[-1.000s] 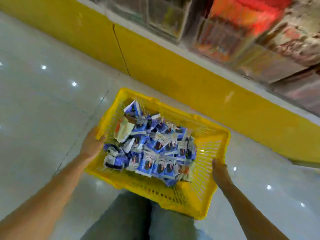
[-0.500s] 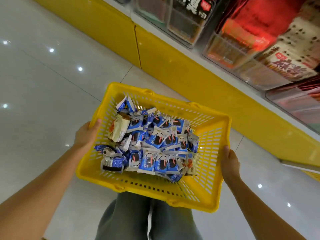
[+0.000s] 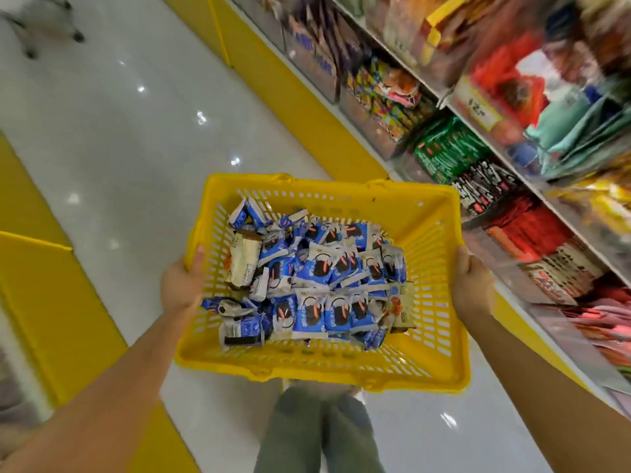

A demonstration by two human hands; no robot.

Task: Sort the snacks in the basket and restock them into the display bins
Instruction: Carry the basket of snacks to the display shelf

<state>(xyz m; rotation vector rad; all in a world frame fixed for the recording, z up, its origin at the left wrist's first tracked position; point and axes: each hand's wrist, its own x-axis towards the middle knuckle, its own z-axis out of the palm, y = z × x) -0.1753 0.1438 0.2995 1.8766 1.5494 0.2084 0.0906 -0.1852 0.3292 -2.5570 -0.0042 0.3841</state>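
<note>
I carry a yellow slotted plastic basket (image 3: pixel 426 240) in front of me, above my legs. Inside it lies a heap of several blue-and-white snack packets (image 3: pixel 317 278), with a cream packet (image 3: pixel 242 261) at the left and another cream one (image 3: pixel 403 307) at the right. My left hand (image 3: pixel 181 285) grips the basket's left rim, thumb over the edge. On the opposite rim my right hand (image 3: pixel 473 288) holds the basket. Clear display bins (image 3: pixel 386 107) full of coloured snack bags line the shelves at the upper right.
A yellow shelf base (image 3: pixel 307 107) runs along the floor on the right below the bins. Another yellow unit (image 3: pixel 44 295) stands at the left. White glossy floor (image 3: pixel 119 138) lies between them. A wheeled cart (image 3: pixel 44 29) shows blurred at the top left.
The basket has risen and come closer to me. The view has swung up and right, so the shelves with snack bins now fill the right side. Both hands keep their grip.
</note>
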